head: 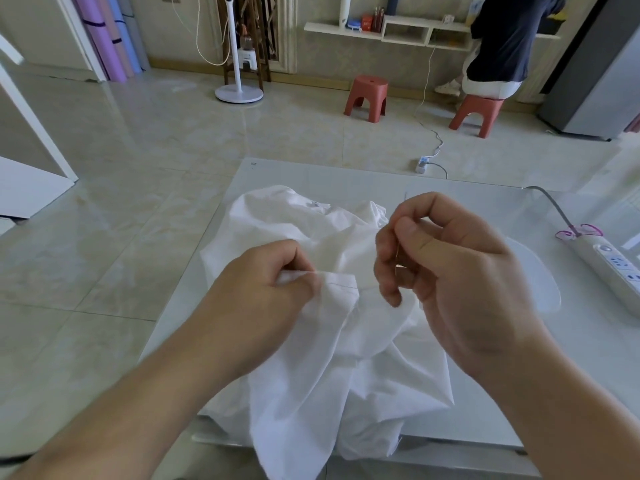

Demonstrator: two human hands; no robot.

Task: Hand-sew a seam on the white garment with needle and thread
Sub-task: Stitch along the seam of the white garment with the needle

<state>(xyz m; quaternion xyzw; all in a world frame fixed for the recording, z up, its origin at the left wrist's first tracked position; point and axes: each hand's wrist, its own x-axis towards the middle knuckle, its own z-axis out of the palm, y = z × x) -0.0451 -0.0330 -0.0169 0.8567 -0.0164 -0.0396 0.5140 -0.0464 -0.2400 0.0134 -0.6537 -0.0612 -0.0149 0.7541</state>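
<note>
Head view, 1 entry. Thin, crumpled white cotton garment (311,323) heaped on pale glossy tabletop (485,375). Left hand (263,289) pinches folded hem taut, presumably presenting the seam. Right hand (446,265) pinches slim metal needle (397,258), fingers curled; fine white thread (349,287) barely discernible.

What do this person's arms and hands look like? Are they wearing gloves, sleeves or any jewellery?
Nothing is worn on what shows. The left hand and right hand are bare: no gloves, no rings in view. Both forearms are bare from the wrists to the frame edge, with no sleeve, watch or bracelet visible. The fingernails that show are short and plain. The upper arms lie outside the picture.
</note>
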